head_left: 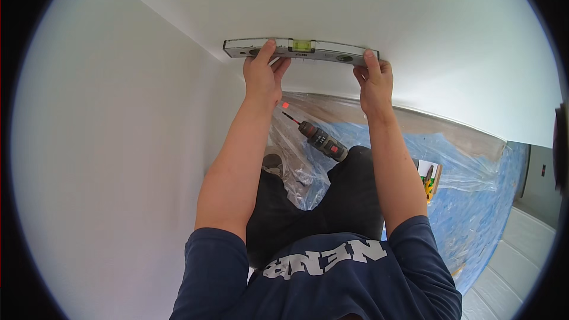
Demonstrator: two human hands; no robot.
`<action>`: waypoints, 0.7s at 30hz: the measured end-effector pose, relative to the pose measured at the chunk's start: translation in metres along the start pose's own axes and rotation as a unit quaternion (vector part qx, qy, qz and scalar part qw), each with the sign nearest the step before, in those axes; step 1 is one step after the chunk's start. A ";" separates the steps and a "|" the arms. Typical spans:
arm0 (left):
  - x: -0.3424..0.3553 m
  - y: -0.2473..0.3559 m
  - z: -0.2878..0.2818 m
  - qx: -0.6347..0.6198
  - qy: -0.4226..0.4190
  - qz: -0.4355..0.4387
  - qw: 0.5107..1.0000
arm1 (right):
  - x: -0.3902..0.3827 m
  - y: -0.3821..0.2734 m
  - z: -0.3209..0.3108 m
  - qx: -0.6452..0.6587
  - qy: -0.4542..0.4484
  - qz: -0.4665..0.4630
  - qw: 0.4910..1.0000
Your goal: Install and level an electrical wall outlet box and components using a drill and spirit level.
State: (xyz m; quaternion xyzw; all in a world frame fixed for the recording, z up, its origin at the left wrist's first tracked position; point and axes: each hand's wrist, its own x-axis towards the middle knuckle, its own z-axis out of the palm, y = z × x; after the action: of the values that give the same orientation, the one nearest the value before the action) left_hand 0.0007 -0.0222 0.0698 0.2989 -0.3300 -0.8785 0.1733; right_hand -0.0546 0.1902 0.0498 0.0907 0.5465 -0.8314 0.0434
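Note:
A silver spirit level [323, 48] with a yellow-green vial at its middle lies lengthwise against the white wall ahead of me. My left hand [264, 74] grips it left of the vial, thumb on its upper face and fingers beneath. Near the other end my right hand [376, 80] holds it in the same way, thumb at the corner. Below, between my knees, a dark cordless drill [323, 142] with a long bit lies on the covered floor. Just past the bit's tip is a small orange-red spot [285, 105], too small to identify.
Clear plastic sheeting [468, 172] over a blue covering spreads across the floor to the right. A small box [431, 178] with yellow-handled tools stands beside my right forearm. Close on my left rises a side wall [118, 142], meeting the front wall in a corner.

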 end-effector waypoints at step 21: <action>-0.109 -0.053 0.004 0.818 -0.357 -0.060 0.448 | -0.172 -0.058 -0.316 -0.595 -0.075 0.015 0.800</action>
State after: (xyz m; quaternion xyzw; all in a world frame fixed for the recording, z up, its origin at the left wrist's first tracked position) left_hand 0.0756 0.0725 0.0804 -0.0183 -0.9100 -0.2406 -0.3372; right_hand 0.1368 0.4987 0.0139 -0.0072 0.9272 -0.3464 0.1423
